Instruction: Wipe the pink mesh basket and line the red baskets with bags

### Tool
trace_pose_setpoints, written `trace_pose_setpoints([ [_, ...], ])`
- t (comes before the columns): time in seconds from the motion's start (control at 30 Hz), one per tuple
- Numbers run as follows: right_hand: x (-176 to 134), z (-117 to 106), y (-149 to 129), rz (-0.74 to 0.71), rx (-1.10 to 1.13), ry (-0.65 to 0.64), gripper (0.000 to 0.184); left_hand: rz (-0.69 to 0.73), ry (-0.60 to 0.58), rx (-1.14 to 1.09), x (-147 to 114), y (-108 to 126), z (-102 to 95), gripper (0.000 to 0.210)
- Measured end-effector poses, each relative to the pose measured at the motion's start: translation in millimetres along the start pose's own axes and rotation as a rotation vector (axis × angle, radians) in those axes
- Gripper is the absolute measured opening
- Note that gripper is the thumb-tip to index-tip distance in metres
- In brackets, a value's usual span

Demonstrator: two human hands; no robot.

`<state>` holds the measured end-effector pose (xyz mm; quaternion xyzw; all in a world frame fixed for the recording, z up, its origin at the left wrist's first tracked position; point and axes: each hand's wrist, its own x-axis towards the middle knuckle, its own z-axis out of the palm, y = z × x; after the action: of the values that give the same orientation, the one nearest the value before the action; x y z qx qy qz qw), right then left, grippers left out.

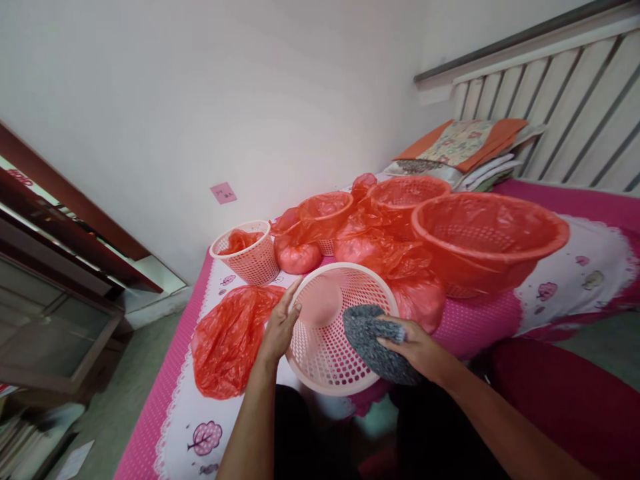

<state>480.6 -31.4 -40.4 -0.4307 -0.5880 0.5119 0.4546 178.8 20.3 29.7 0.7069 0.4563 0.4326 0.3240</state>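
My left hand [281, 325] grips the rim of a pale pink perforated plastic basket [327, 357], its thumb on the inner side. The basket tilts with its mouth towards me, and no bag lines it. A folded dark grey cloth [373, 340] is pinched in my right hand [413, 343], held over the basket's right side. To the left of the basket lies a crumpled red plastic bag [225, 347]. Behind it sit knotted red bags [299, 257], whose contents I cannot make out.
Farther back stand a white-pink basket [253, 263] with red plastic inside and several baskets lined with red bags, one large [480, 267] at the right. Folded textiles [463, 147] are stacked beside a white slatted panel [550, 113]. A dark red round seat [565, 400] is at lower right.
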Motion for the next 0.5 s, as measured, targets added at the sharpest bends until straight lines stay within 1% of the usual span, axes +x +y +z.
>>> trace_pose_setpoints([
  [0.07,18,15,-13,-0.120,-0.001,-0.077,0.039,0.008,-0.006,-0.008,1,1,0.6,0.064],
  [0.1,28,23,-18,-0.196,-0.051,-0.084,0.039,0.010,-0.006,-0.013,1,1,0.9,0.064],
  [0.17,49,38,-22,-0.325,-0.236,-0.059,0.042,0.008,-0.005,-0.016,1,0,1.7,0.064],
  [0.23,74,53,-19,-0.382,-0.472,-0.032,0.044,0.010,-0.008,-0.012,0,-1,2.9,0.064],
  [0.27,86,61,-15,-0.378,-0.605,-0.033,0.043,0.011,-0.011,-0.011,0,-1,3.5,0.063],
  [0.33,112,75,-4,-0.328,-0.877,-0.087,0.036,0.011,-0.016,-0.015,0,-1,5.0,0.064],
  [0.43,143,95,19,-0.288,-0.978,-0.178,0.026,0.009,-0.024,-0.020,0,1,6.8,0.064],
  [0.5,154,108,36,-0.236,-1.021,-0.232,0.024,0.008,-0.029,-0.009,1,4,7.7,0.064],
])
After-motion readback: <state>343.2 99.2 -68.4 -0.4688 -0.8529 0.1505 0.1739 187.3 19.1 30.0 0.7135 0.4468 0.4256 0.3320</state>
